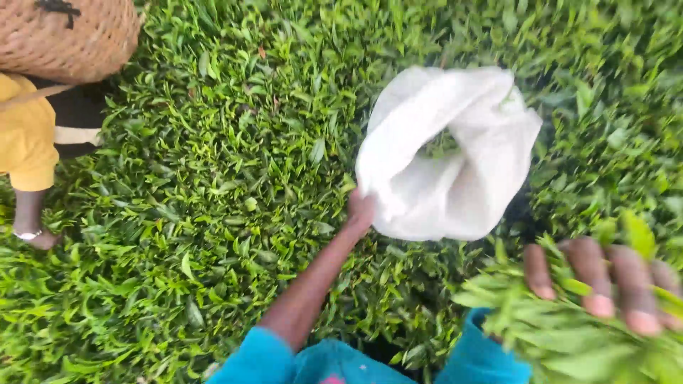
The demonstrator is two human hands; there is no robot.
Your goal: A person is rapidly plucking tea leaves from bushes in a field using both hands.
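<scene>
Nearest the camera, at the lower right, the right hand is clenched around a thick bunch of plucked green leaves; its fingers curl over the top of the bunch, and the leaves spill out below and to both sides of them. Up and to the left of that bunch lies a white sack, resting on the leafy bushes with its mouth gaping toward the camera and a few green leaves showing inside it. At the sack's lower left edge the left hand grips the cloth, pinching the rim, with the bare forearm running down from there to a turquoise sleeve at the bottom of the view. A second turquoise sleeve sits just below the sack, beside the bunch of leaves. Far to the left of the sack, well apart from it, another person stands among the bushes: a yellow garment, a bare lower arm with a pale bracelet, and a woven basket above it at the top left corner. Dense green leaves surround the sack on every side.
</scene>
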